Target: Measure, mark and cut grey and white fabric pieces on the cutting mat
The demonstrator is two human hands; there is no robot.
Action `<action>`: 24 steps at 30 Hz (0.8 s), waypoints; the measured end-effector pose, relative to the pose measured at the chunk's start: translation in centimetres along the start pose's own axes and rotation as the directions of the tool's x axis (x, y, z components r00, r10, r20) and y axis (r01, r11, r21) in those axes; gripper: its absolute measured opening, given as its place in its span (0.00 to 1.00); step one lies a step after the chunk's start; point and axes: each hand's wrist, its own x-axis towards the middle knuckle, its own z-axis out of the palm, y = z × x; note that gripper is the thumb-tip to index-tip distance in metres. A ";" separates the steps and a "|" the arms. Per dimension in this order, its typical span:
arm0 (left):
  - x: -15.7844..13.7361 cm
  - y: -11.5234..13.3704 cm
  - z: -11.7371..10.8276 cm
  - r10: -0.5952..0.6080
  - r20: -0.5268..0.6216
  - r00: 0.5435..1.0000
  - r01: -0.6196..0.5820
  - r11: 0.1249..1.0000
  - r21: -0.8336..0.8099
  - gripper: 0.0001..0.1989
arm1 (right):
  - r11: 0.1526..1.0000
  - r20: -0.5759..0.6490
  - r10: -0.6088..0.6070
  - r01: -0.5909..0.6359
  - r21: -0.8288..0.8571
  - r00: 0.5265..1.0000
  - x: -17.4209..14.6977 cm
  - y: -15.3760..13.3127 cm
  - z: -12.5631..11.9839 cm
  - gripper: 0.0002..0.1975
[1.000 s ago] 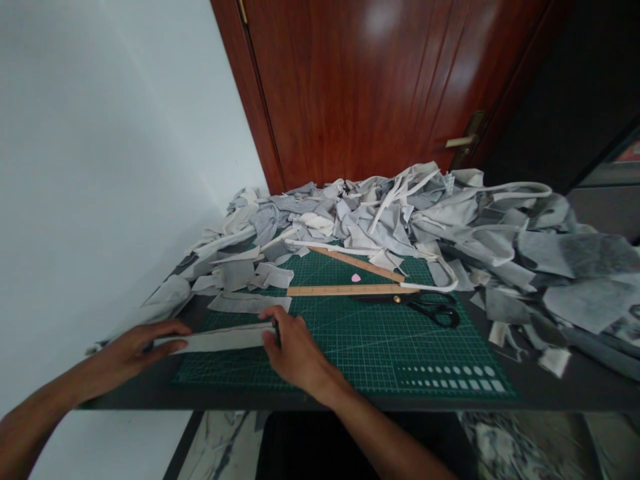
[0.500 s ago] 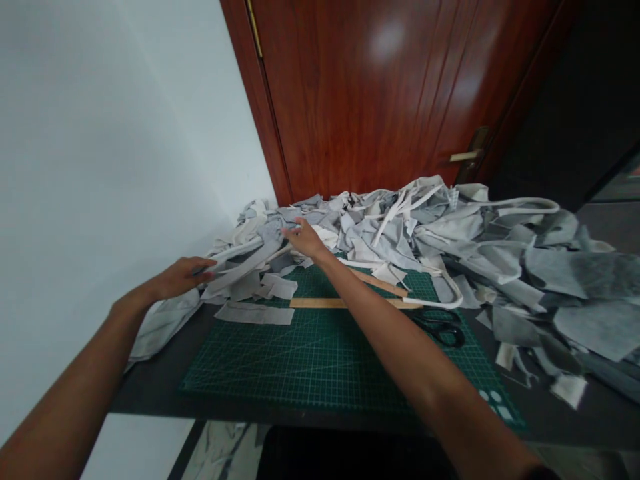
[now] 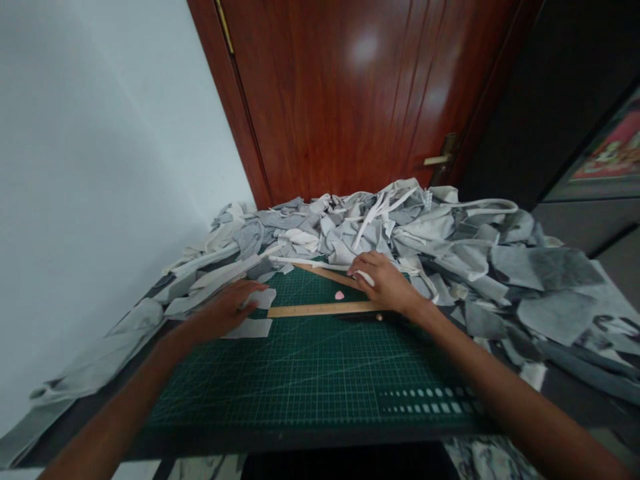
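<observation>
The right hand (image 3: pixel 379 281) has its fingers curled around a white strip (image 3: pixel 365 277), one end of which pokes out between thumb and fingers above the upper part of the mat; the hand hides the rest of it. The left hand (image 3: pixel 235 308) is low over the scraps to the left, its fingertips at a small pale fabric piece (image 3: pixel 261 298); the hand is blurred, so I cannot tell whether it has closed on that piece or only touches it. A second flat piece (image 3: pixel 250 328) lies just below that hand.

Dark marks like lettering (image 3: pixel 620 324) show on cloth at the far right, too indistinct to read. The level wooden ruler (image 3: pixel 320 309) bears markings too small to make out. The green cutting mat (image 3: pixel 310 373) has a printed grid, with rows of white circles and squares near its lower right corner.

Between the level ruler and a slanted wooden ruler (image 3: pixel 323 273) lies a small pink piece (image 3: pixel 339 295). The right hand covers the slanted ruler's near end, and the right forearm blocks the handles of the black scissors (image 3: pixel 379 317). A heap of grey and white scraps (image 3: pixel 350 233) crowds the mat's back and sides, up against the brown door (image 3: pixel 350 100).
</observation>
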 end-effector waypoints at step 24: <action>7.9 9.7 9.3 0.260 -0.034 0.965 -0.262 0.960 -0.104 0.12 | 0.814 -0.065 0.467 -0.458 -0.358 0.882 -7.5 12.1 1.2 0.17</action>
